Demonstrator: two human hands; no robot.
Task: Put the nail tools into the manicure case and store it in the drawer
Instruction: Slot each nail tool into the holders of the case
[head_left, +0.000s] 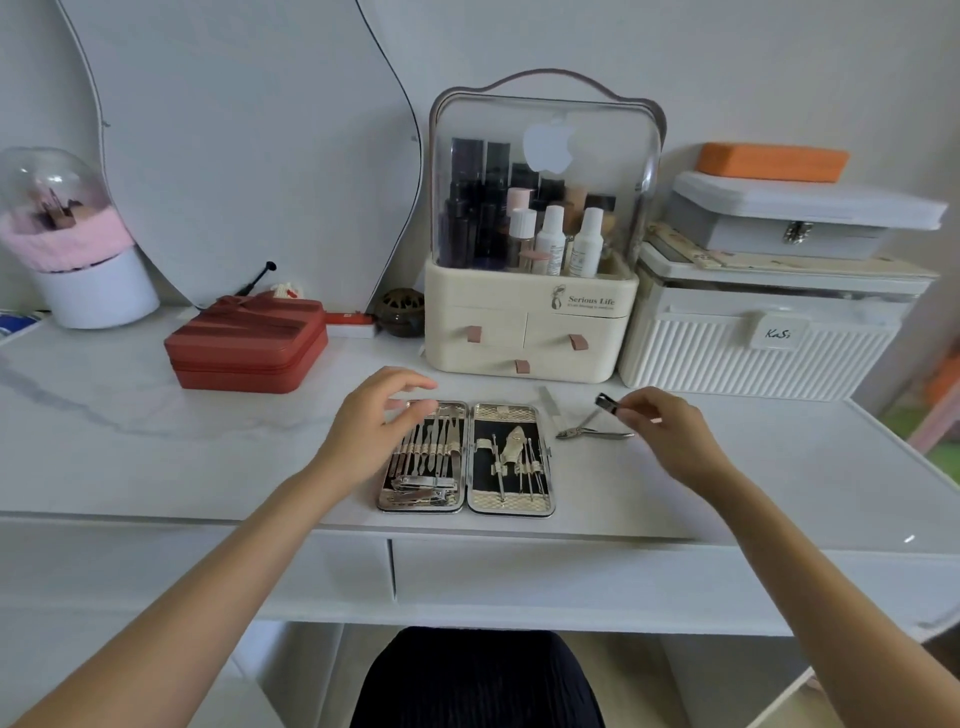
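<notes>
The manicure case (511, 501) lies open flat near the table's front edge, both halves lined with several metal tools in loops. My left hand (371, 421) hovers over the case's left half with fingers relaxed and spread, holding nothing. My right hand (665, 431) is to the right of the case and pinches a small black nail clipper (607, 404) above the table. Silver cuticle nippers (592, 431) lie on the table just under that hand, and a slim metal nail file (546, 400) lies by the case's top right corner. The table's drawers (519, 577) are closed.
A cream cosmetic organiser (530, 332) with small drawers stands right behind the case. A red zip box (249, 345) sits back left, a white ribbed box (753, 353) back right, and a pink-trimmed dome holder (78, 244) at far left.
</notes>
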